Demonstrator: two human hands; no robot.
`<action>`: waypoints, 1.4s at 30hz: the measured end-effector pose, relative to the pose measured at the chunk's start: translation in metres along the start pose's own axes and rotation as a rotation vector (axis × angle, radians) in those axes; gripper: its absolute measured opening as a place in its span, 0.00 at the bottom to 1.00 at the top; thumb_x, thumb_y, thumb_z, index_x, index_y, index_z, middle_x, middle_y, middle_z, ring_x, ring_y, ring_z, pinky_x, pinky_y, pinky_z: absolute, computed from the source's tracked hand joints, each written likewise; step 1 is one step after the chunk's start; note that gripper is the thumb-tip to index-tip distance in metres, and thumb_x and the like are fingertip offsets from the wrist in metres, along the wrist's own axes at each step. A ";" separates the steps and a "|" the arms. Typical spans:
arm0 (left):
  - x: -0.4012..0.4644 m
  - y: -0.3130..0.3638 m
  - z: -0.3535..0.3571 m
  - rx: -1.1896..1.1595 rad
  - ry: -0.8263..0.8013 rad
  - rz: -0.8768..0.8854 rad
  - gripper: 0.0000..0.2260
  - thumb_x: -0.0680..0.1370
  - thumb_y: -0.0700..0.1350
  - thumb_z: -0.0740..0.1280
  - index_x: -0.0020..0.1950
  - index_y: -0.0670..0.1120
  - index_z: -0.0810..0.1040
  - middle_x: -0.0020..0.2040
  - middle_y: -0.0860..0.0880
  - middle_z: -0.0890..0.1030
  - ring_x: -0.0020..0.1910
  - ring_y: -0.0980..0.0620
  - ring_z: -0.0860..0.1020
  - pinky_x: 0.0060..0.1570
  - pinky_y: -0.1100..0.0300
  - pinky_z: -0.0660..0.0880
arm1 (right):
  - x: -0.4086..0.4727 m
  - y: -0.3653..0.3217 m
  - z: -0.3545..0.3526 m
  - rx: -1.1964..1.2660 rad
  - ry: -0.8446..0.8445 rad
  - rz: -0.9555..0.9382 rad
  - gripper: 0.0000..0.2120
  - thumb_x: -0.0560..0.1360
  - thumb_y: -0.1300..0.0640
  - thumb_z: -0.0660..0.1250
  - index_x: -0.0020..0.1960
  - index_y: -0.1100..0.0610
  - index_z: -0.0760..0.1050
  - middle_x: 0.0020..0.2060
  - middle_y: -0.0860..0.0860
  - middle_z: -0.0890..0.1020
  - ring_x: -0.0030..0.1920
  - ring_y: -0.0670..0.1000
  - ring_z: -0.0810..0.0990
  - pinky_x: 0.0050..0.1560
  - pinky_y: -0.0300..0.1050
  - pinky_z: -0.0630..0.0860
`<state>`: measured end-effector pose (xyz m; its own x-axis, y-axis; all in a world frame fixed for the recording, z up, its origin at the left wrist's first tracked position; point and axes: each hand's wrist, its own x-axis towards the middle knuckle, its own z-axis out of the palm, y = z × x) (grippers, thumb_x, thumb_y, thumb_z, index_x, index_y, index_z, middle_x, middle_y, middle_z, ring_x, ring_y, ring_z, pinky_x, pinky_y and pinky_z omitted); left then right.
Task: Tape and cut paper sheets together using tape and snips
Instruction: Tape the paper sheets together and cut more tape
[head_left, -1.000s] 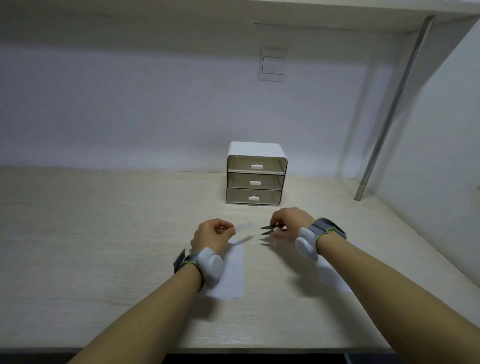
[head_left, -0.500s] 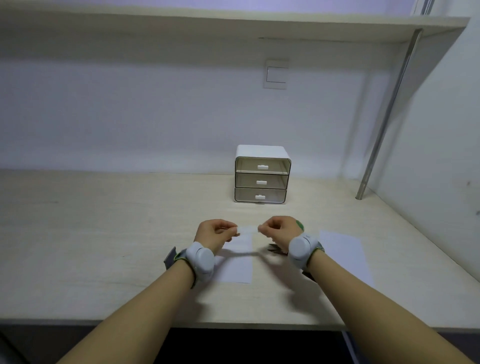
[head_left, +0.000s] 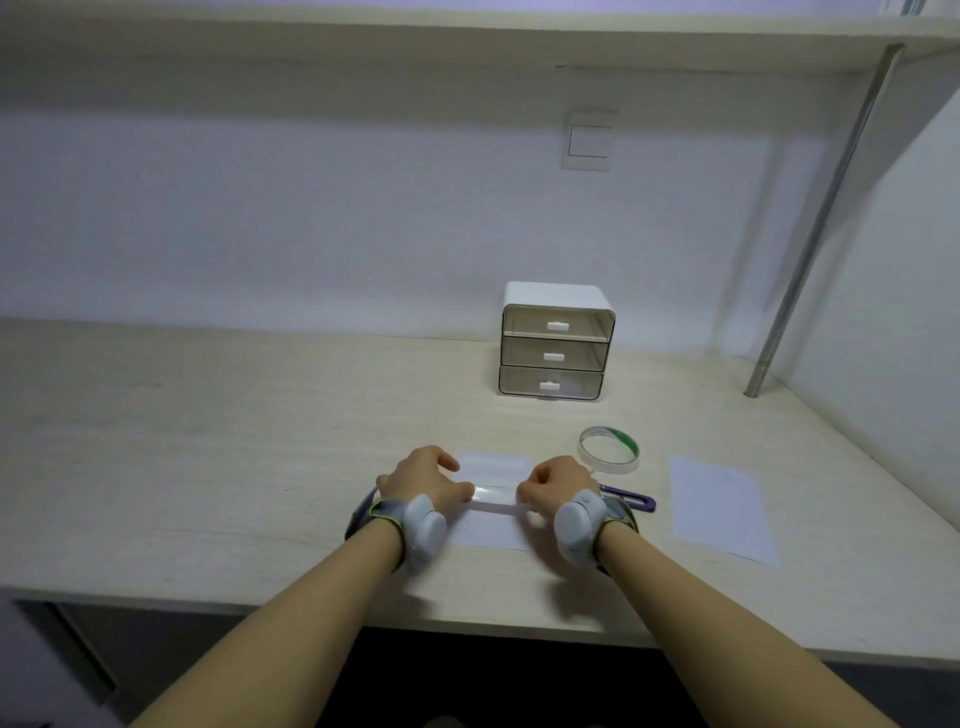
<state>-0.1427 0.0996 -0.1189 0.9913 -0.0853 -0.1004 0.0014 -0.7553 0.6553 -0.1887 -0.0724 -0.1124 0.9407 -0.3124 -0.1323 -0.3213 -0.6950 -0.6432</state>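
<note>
A short clear strip of tape (head_left: 494, 493) is stretched between my left hand (head_left: 423, 480) and my right hand (head_left: 556, 486), each pinching one end. The strip hangs low over a white paper sheet (head_left: 493, 462) lying flat on the desk between my hands. A second white sheet (head_left: 719, 506) lies to the right. The tape roll (head_left: 609, 449), clear with a green-and-white core, stands just beyond my right hand. The snips (head_left: 631, 501), with a purple handle, lie on the desk right of my right wrist, partly hidden by it.
A small white three-drawer organiser (head_left: 553, 343) stands at the back of the light wooden desk (head_left: 208, 441). A metal shelf post (head_left: 756, 384) meets the desk at the back right, close to the right wall. A shelf runs overhead.
My right hand has let go of the snips, which now lie on the desk, and taken the free end of the strip. Both hands have lowered the strip toward the sheet.
</note>
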 end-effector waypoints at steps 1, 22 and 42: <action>0.000 -0.001 0.002 0.016 0.013 0.010 0.13 0.68 0.53 0.71 0.49 0.56 0.73 0.43 0.56 0.83 0.51 0.50 0.79 0.54 0.57 0.66 | 0.000 0.001 0.002 -0.017 0.009 0.006 0.09 0.66 0.55 0.68 0.29 0.54 0.74 0.32 0.52 0.79 0.38 0.57 0.78 0.39 0.41 0.72; -0.003 0.010 0.013 0.560 0.169 0.188 0.18 0.74 0.60 0.66 0.52 0.48 0.68 0.48 0.50 0.80 0.48 0.46 0.79 0.55 0.51 0.60 | 0.005 -0.005 0.010 -0.449 -0.023 -0.128 0.06 0.74 0.51 0.61 0.43 0.53 0.71 0.42 0.53 0.78 0.42 0.56 0.73 0.51 0.47 0.68; 0.003 -0.008 0.012 0.594 -0.003 0.503 0.12 0.80 0.55 0.56 0.59 0.61 0.76 0.61 0.56 0.75 0.64 0.53 0.70 0.63 0.49 0.56 | 0.027 0.010 -0.029 -0.446 0.113 -0.068 0.09 0.74 0.53 0.63 0.49 0.59 0.72 0.49 0.57 0.81 0.45 0.59 0.77 0.45 0.46 0.71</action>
<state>-0.1416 0.0970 -0.1335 0.8535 -0.5114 0.1003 -0.5204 -0.8466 0.1114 -0.1694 -0.1068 -0.1002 0.9514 -0.3079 -0.0022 -0.2981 -0.9192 -0.2574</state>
